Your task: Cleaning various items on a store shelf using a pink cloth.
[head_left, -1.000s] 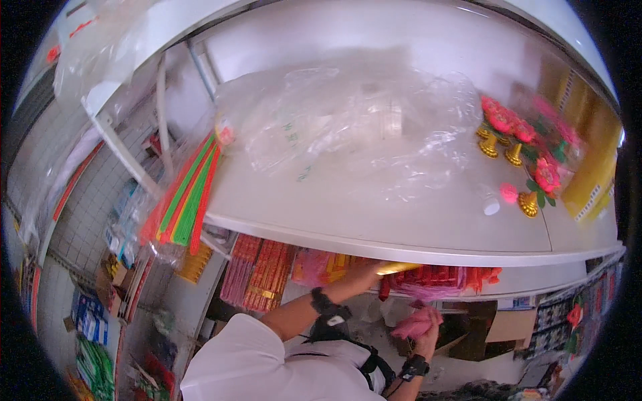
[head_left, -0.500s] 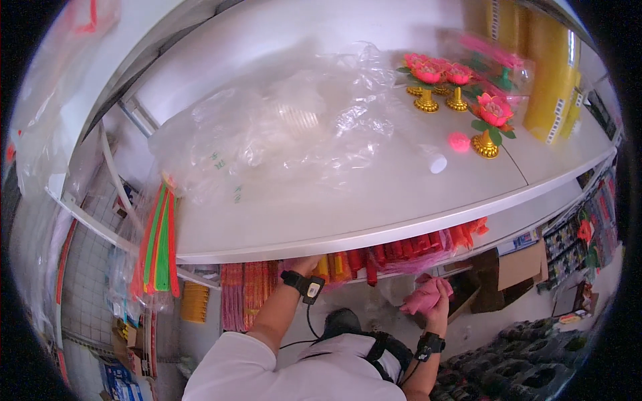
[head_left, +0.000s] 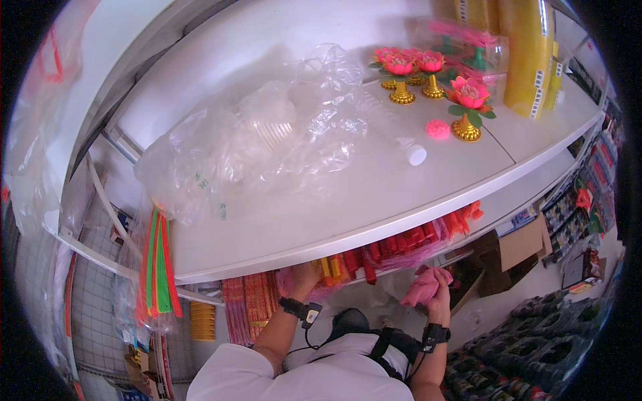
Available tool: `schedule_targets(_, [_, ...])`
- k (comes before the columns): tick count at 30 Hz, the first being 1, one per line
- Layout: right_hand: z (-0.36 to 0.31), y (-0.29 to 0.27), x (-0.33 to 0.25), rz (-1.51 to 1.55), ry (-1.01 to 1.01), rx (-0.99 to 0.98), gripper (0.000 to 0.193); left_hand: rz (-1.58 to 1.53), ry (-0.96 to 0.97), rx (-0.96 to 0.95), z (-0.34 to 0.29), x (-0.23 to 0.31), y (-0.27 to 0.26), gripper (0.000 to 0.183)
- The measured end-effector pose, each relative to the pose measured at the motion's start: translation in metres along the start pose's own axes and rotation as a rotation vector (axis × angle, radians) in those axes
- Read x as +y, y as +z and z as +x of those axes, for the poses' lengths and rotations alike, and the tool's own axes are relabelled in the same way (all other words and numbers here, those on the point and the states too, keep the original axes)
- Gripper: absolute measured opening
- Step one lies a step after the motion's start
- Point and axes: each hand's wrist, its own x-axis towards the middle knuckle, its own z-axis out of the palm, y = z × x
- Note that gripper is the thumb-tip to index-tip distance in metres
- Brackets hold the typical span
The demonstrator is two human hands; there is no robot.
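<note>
The fingers of the right hand are closed on a bunched pink cloth, held in front of the lower shelf, near its front edge. The left hand reaches in beneath the front edge of the upper shelf, just beside yellow packets; that edge stands in the way and hides its fingers — whether they grip anything cannot be told.

Along the lower shelf's front edge, red-and-gold packets lie left of the left hand, and red packets run rightward to a bright orange bundle.

On the upper shelf, a large crumpled clear bag covers much of the left half; pale ribbed pieces show through it. A white cap lies right of the bag. Toward the right end stand lotus ornaments — pink petals on gold feet — with a pink flower head near the foremost. Behind them, a clear box contains pink and green pieces, beside an upright yellow roll.

At the upper shelf's left front corner hangs a fan of red and green strips. Below the lower shelf's right part sits an open cardboard box, its contents unclear.
</note>
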Motion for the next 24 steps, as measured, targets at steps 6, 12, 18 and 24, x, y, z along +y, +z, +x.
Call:
schedule_targets(6, [0.005,0.003,0.005,0.007,0.041,0.002,0.024,0.025,-0.039,-0.089,0.002,0.008,-0.008,0.054])
schedule_targets(12, [-0.001,0.004,0.02,-0.008,-0.031,0.068,0.021,-0.266,-0.015,-0.248,0.017,-0.03,0.004,0.067])
schedule_targets(18, [-0.012,0.007,0.017,0.008,-0.07,0.028,0.021,-0.093,0.01,-0.115,0.014,-0.006,-0.004,0.068])
schedule_targets(24, [-0.025,0.026,0.007,0.076,-0.021,0.045,0.021,-0.145,-0.067,-0.128,0.037,-0.069,0.047,0.069])
